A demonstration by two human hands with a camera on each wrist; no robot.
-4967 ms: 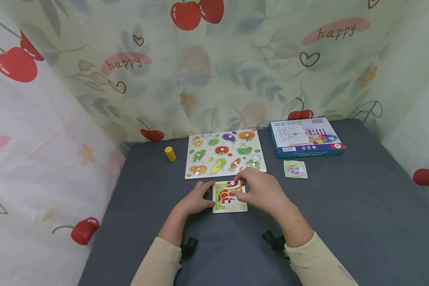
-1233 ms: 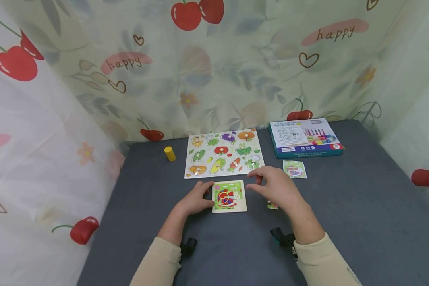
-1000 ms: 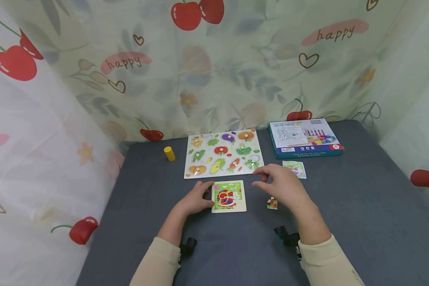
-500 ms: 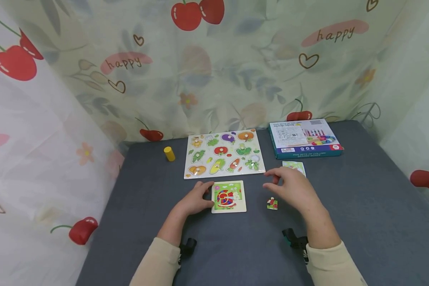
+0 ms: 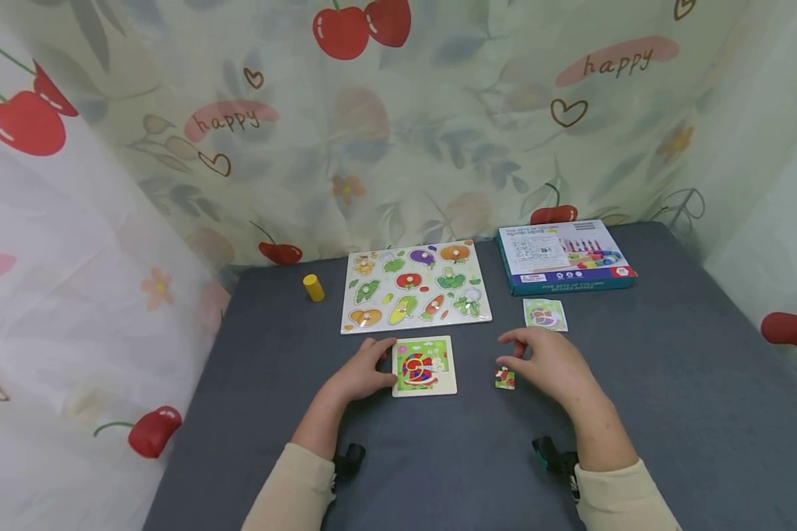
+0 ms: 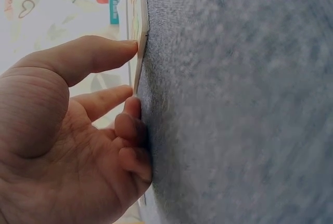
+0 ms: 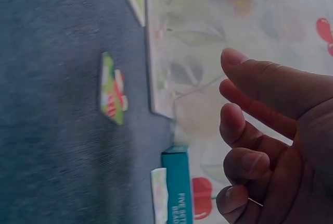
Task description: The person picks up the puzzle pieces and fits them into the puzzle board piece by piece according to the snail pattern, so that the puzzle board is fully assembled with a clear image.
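Note:
A small square jigsaw board (image 5: 446, 385) with a snail picture lies at the table's middle. Its lower right part is bare pale wood. My left hand (image 5: 361, 372) rests at its left side, thumb and index fingertips apart along the edge; the left wrist view shows the thumb tip on the board's rim (image 6: 141, 47). To the right, my right hand (image 5: 553, 361) hovers with thumb and index apart and nothing between them. Just below its fingertips lies a loose green and red jigsaw piece (image 5: 505, 379), also seen in the right wrist view, where a raised red and pale bit sits on it.
Behind stands a large vegetable puzzle board (image 5: 416, 287), lying flat. A yellow cylinder (image 5: 314, 288) is to its left. At the right are a teal-edged box (image 5: 566, 258) and a snail picture card (image 5: 545, 314) in front of it. Patterned cloth hangs behind the table.
My right hand has left the snail board and moved right, then lower toward the loose piece. More of the snail picture is filled than 5 seconds ago. My left hand stays put.

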